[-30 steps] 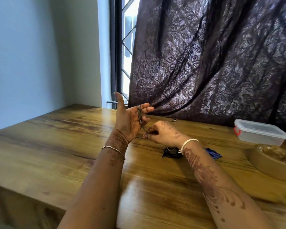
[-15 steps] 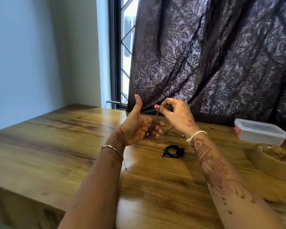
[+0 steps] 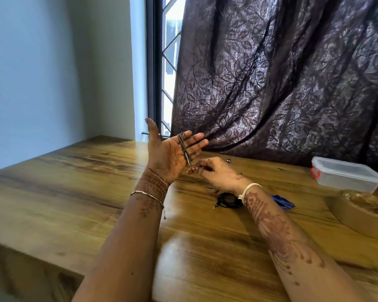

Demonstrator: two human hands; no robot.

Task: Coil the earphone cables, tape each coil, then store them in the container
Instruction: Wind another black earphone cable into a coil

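A wooden table [image 3: 79, 192] is seen from above, with a dark leaf-patterned curtain [image 3: 282, 79] and a window [image 3: 169, 62] at its far side. The left hand [image 3: 169, 152] is held up over the table, palm showing, with thumb and fingers kept straight and spread. A grey earphone cable [image 3: 183, 147] is wound in several loops around its fingers, and the plug end is hung down across the palm. Just right of it and lower, the right hand [image 3: 218, 174] is held with fingers curled, and a dark strand of that cable is pinched at the fingertips. A black coil [image 3: 226, 200] is laid on the table beside the right wrist, partly hidden by it. A blue cable [image 3: 284, 202] is laid just right of the forearm. At the far right a clear container [image 3: 345, 177] is stood with its lid on, and a tape roll [image 3: 358, 216] is laid flat just nearer.
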